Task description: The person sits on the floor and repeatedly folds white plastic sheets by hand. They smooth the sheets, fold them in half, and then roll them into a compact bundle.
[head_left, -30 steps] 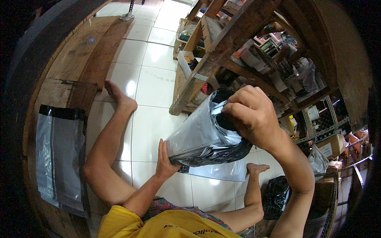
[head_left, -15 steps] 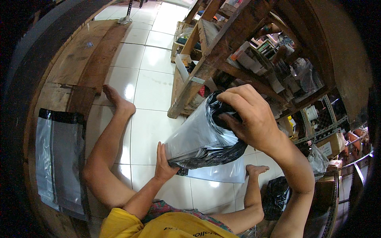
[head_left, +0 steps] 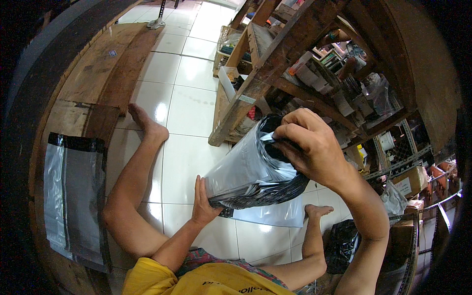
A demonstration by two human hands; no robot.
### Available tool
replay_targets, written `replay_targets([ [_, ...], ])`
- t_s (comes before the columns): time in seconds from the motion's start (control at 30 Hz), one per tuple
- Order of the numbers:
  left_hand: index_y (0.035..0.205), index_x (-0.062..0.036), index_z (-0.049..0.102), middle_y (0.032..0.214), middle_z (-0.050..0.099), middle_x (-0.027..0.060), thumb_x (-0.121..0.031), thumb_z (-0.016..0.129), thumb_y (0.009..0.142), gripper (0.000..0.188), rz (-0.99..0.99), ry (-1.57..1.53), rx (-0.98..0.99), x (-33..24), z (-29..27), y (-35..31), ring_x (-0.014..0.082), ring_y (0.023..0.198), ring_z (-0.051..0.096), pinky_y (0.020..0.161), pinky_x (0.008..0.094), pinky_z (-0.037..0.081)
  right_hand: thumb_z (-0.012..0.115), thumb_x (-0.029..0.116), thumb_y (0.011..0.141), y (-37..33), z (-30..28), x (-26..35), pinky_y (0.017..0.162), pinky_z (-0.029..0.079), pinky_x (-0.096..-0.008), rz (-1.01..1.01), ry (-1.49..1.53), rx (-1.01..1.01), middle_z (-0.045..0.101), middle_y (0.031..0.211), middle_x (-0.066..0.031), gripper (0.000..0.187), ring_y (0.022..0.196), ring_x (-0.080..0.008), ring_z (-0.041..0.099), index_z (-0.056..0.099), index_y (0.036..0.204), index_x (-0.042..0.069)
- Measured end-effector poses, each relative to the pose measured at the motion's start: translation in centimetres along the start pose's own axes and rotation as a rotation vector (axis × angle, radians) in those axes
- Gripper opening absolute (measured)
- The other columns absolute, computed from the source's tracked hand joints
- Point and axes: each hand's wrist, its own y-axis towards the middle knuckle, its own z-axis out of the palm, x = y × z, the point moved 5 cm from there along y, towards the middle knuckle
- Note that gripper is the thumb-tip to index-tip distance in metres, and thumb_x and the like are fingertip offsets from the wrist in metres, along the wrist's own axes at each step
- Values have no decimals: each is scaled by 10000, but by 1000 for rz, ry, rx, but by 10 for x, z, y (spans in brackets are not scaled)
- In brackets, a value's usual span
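Observation:
A thick, curved bundle of grey plastic mailing bags (head_left: 233, 164) with black edges is between my hands, tilted above the floor. My left hand (head_left: 202, 202) holds its lower left end, fingers pointing up along the outside and thumb hidden underneath. At the upper right end, my right hand (head_left: 310, 145) has its fingers bent and closed on the bags' dark edges; the fingertips are partly hidden inside the fold. One pale bag (head_left: 275, 214) lies on the tiles below the bundle. Another grey bag (head_left: 78, 196) with a black top strip lies at the left on the wooden boards.
My bare legs are spread on the white tiled floor (head_left: 189, 110). A wooden shelf (head_left: 255, 86) loaded with mixed items stands close beyond the bundle on the right. A plastic basket (head_left: 222, 51) is farther off. A black plastic bag (head_left: 341, 246) sits at the lower right.
My right hand's fingers have curled in more tightly at the bundle's upper end, and the bags' edges there have shifted slightly. My left hand stays in place.

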Motion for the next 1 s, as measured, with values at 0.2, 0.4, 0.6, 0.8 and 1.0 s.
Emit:
replay_targets([
  [0.2,1595,10,64,1623,111,357,-175,963,601,1353,9,6,-9,2,1,0,518,1500,215,1238,494,298,719,44,706,-3,-4,9,688,460,-408,-46,-93,19,607,873,-60,168,826,-284,598,655,855,89],
  [0.4,1594,14,71,1621,115,357,-188,965,596,1355,-1,-28,-14,6,4,-1,520,1498,219,1235,494,305,696,65,726,-5,-7,19,663,453,-383,-55,-142,29,619,871,-53,126,797,-265,608,650,838,97],
  [0.6,1589,26,79,1603,135,381,-207,962,610,1339,26,-13,-30,7,4,-1,537,1486,231,1229,502,309,645,130,776,-9,-8,26,651,439,-387,-33,-209,16,566,814,-48,48,758,-255,579,610,799,107],
  [0.8,1591,18,56,1608,116,377,-182,957,623,1337,27,3,-18,5,4,-1,534,1493,217,1233,505,300,673,102,745,-9,-8,27,634,432,-390,-21,-245,14,564,797,-46,84,731,-257,571,620,810,102],
  [1.0,1593,9,57,1620,109,359,-115,958,594,1351,15,-6,-5,0,1,0,523,1500,213,1238,504,293,637,126,802,-10,-7,26,667,461,-400,-10,-200,72,589,835,-58,54,795,-266,604,628,848,99],
])
